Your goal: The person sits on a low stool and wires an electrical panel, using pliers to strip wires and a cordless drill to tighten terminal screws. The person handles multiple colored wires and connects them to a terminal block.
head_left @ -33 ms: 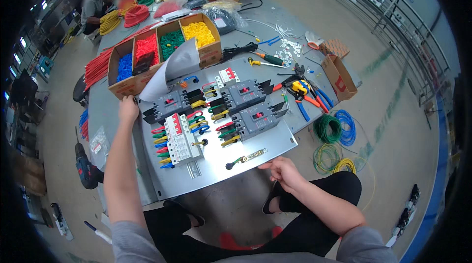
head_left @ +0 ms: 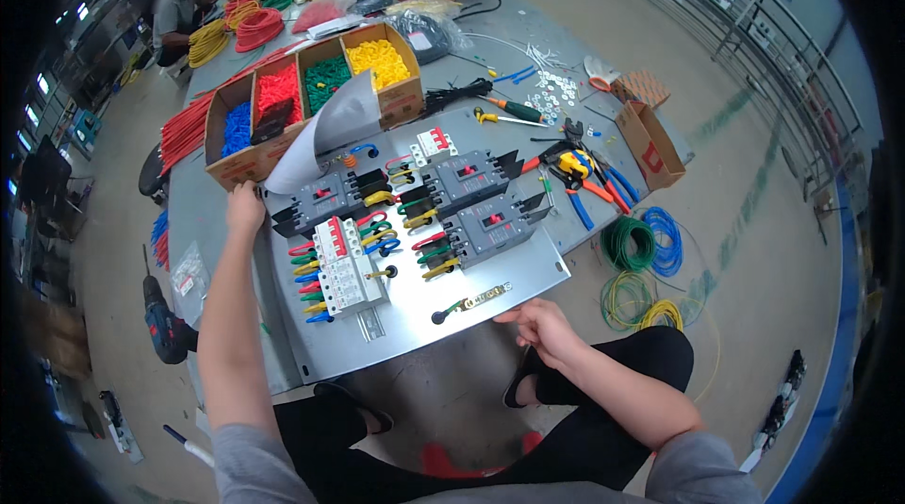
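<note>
A metal mounting panel [head_left: 424, 320] lies tilted on the grey table, its near edge jutting over my lap. It carries grey moulded-case circuit breakers [head_left: 492, 226], a row of white miniature breakers [head_left: 349, 268] with red levers, and short red, green, yellow and blue wires. A small brass terminal bar [head_left: 485, 297] sits near its front edge. My left hand [head_left: 246, 212] is closed at the panel's far left corner, fingertips partly hidden beside the cardboard box. At the near right edge my right hand [head_left: 547, 330] has curled fingers, with the index finger against the panel's rim.
A divided cardboard box [head_left: 273, 163] holds blue, red, green and yellow caps behind a curled paper sheet [head_left: 325, 132]. Pliers and cutters [head_left: 589, 183], a screwdriver [head_left: 517, 111] and a small carton [head_left: 650, 150] lie rightward. Wire coils [head_left: 630, 247] and a drill [head_left: 168, 325] flank the table. Someone sits far left.
</note>
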`<state>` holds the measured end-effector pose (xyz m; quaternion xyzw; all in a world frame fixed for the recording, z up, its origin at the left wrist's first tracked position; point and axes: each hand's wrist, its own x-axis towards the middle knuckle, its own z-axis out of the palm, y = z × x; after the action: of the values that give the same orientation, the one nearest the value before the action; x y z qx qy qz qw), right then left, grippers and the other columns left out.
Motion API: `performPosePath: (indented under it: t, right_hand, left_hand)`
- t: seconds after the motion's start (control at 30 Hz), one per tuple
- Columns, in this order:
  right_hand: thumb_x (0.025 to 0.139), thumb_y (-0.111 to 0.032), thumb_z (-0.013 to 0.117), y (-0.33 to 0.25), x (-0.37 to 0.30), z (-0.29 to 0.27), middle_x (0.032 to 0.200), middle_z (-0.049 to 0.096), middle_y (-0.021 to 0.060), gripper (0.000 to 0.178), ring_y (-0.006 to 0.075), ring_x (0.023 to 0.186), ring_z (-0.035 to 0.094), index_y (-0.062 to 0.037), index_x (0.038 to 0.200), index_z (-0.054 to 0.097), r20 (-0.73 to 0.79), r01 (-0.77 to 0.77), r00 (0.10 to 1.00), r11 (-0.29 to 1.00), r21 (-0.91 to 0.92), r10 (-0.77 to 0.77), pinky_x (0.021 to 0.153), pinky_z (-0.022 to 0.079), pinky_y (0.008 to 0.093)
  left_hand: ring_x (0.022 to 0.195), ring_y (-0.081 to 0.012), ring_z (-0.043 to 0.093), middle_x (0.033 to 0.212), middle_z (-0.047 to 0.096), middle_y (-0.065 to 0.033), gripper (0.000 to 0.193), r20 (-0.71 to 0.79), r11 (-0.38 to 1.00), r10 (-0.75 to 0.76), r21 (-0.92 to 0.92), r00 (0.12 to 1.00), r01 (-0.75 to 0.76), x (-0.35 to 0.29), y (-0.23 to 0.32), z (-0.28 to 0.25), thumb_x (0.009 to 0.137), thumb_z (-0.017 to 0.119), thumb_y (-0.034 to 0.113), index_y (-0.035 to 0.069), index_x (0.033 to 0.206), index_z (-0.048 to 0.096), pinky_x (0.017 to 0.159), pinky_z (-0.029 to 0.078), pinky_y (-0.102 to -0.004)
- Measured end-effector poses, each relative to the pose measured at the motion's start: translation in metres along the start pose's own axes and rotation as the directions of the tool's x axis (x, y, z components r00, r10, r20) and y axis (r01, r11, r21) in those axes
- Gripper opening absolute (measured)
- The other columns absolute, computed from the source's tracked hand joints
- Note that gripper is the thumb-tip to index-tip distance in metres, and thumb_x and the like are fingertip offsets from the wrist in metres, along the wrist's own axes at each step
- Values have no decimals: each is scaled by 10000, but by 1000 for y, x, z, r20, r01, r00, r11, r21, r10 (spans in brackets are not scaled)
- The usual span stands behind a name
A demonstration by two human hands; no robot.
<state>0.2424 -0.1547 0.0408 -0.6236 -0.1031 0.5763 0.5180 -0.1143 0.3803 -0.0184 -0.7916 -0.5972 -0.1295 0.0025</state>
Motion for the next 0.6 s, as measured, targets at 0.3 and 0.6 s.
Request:
performPosePath:
  t: [0.3, 0.6]
  right_hand:
    - [959, -116, 640, -2, -3, 14, 904, 688, 45, 264, 101, 660, 510, 49, 1133, 747, -10, 11, 1000, 1000, 7, -11, 635, 475, 295]
    - [965, -110, 590, 22, 12, 6, 1091, 793, 160, 390, 99, 546, 487, 86, 1289, 682, 25, 16, 1000, 1000, -19, -16, 605, 492, 323]
  left_hand:
    - [921, -373, 754, 981, 781, -219, 202, -182, 931, -165, -353, 969, 92, -20, -18, -21, 947, 725, 149, -45, 1002, 733, 869, 586, -449]
    - [844, -79, 655, 968, 766, -43, 104, -14, 292, 31, -956, 999, -22, -163, 154, -128, 1061, 699, 92, 18, 1001, 741, 771, 505, -240]
